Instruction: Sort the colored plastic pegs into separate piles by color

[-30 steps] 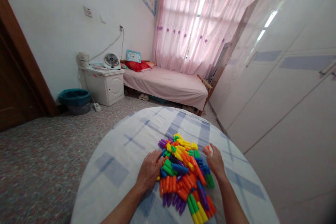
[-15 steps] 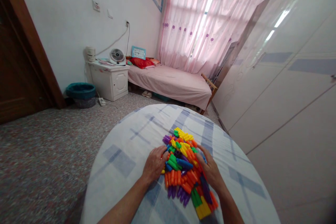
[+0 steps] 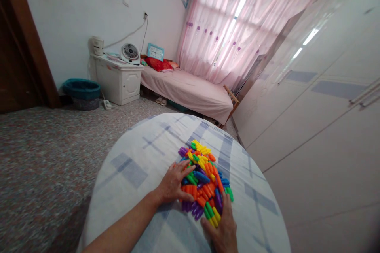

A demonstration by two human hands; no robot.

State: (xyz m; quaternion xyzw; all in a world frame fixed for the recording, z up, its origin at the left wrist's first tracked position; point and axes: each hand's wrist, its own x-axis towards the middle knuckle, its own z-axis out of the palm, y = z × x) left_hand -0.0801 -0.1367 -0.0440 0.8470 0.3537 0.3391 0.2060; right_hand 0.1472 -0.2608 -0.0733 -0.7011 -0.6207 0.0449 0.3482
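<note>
A heap of colourful plastic building pieces (image 3: 204, 180), shaped like joined rounded tubes, lies on the cloth-covered table (image 3: 124, 205). Orange, yellow, green, blue and purple pieces are mixed in it. My left hand (image 3: 175, 182) rests along the heap's left side, thumb and fingers spread over orange and green pieces. At the near right edge, my right hand (image 3: 224, 223) has its thumb and fingers apart around a green and yellow piece (image 3: 212, 214), beside a purple one. Neither hand is closed on a piece. Some pieces are hidden beneath the fingers.
Past the table stands a bed (image 3: 190, 89) with a pink sheet. A white cabinet (image 3: 118, 81) bears a small fan (image 3: 130, 52). On the floor to the left is a teal bin (image 3: 81, 93). A white wardrobe (image 3: 311, 126) lines the right side.
My right hand has moved from the heap's right side to its near right edge, and pieces there now sit closer in. My left hand has spread its fingers over the heap. The view has shifted.
</note>
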